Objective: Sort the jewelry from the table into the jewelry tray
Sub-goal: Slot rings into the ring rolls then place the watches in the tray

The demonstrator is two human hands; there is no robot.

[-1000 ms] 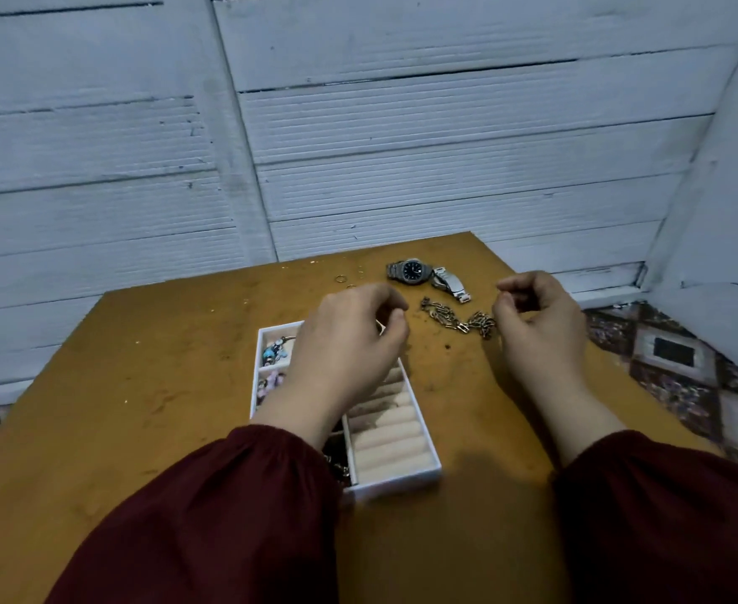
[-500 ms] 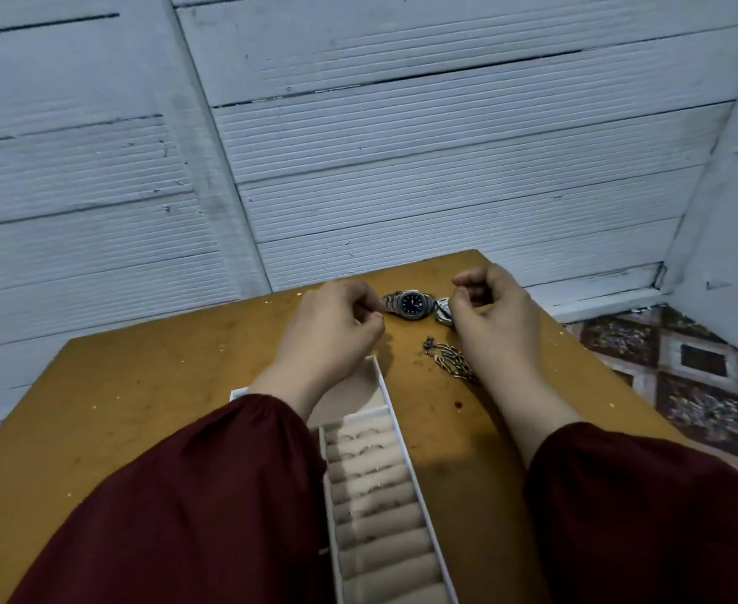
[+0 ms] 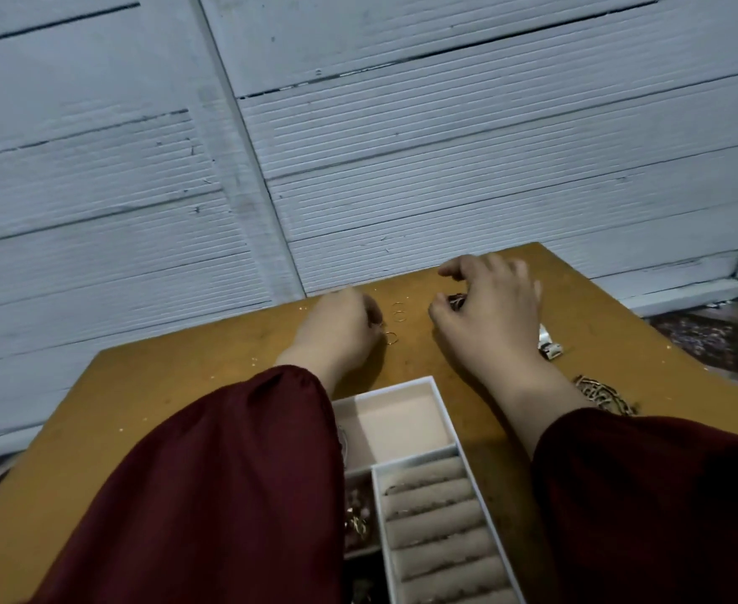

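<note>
My left hand (image 3: pixel 336 329) rests on the brown table (image 3: pixel 175 385) with its fingers curled shut, the tips touching a small gold ring (image 3: pixel 391 338). Two more gold rings (image 3: pixel 398 310) lie just beyond it. My right hand (image 3: pixel 489 311) arches over the metal watch (image 3: pixel 456 301), thumb and fingers closed around its dark face. The end of the watch's band (image 3: pixel 550 347) sticks out to the right of my wrist. The white jewelry tray (image 3: pixel 441 398) lies in front of me, partly under my left sleeve. It has an empty square compartment, beige ring rolls (image 3: pixel 437 529), and jewelry in its left compartments.
A tangled gold chain (image 3: pixel 602 396) lies on the table to the right of my right forearm. The table's far edge meets a white panelled wall (image 3: pixel 358 167). Patterned floor tiles (image 3: pixel 707 333) show past the table's right edge.
Both hands have reached farther across the table. The left has gone to the small rings. The right has spread from a pinch and come down over the watch. My view has tilted down.
</note>
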